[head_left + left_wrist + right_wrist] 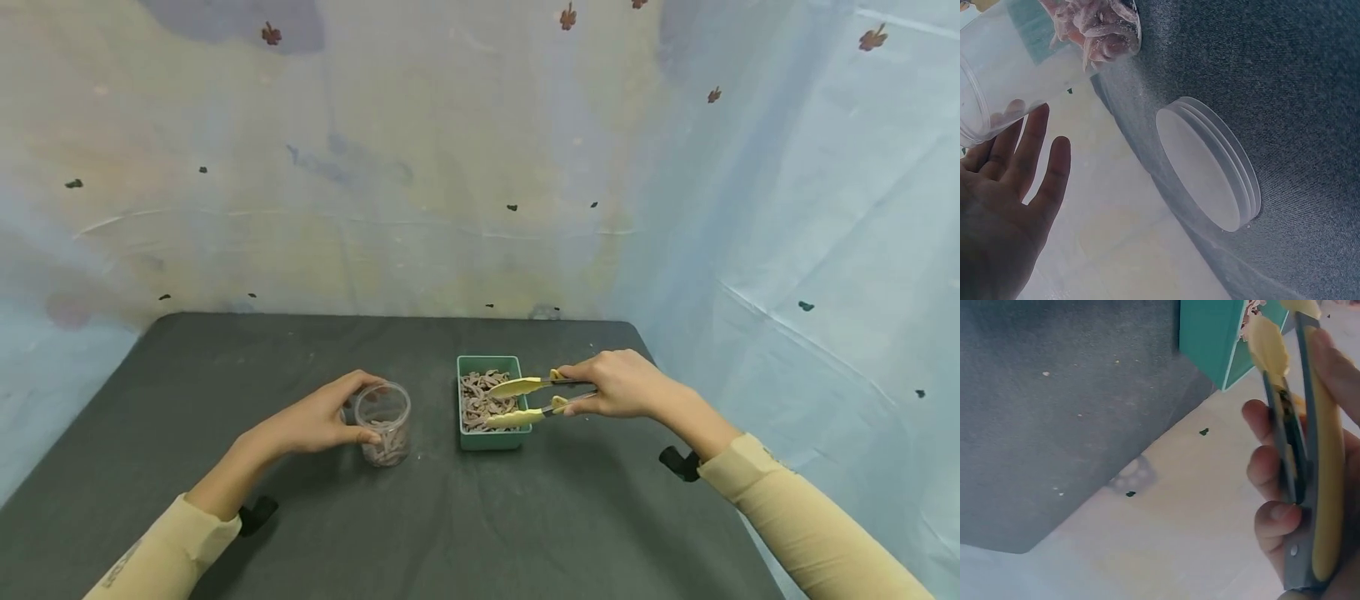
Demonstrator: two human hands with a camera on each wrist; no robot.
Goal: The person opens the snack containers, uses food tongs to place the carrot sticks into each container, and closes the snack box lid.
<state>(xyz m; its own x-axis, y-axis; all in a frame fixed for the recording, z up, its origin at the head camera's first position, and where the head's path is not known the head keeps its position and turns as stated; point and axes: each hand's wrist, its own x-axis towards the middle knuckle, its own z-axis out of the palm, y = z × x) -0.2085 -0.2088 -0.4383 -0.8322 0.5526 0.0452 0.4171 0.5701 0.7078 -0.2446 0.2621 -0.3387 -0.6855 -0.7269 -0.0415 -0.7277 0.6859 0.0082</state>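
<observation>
A clear plastic jar (pixel 386 442) stands on the dark table, and my left hand (pixel 318 419) holds it with thumb and fingers around its side. Soft-looking pinkish-brown strips (pixel 1105 31) lie in the jar's bottom; I cannot tell what they are. To its right is a green rectangular container (pixel 491 442) with a heap of similar strips (pixel 476 400). My right hand (pixel 618 385) grips a pair of yellow-tipped tongs (pixel 1329 456). The tongs' tips are spread apart over the heap, with no strip visible between them.
A clear round lid (pixel 1204 165) lies on the table beside the jar, mostly hidden behind my left hand in the head view. The dark table (pixel 330 533) ends at a patterned sheet (pixel 420 167) hanging behind it and along the right side.
</observation>
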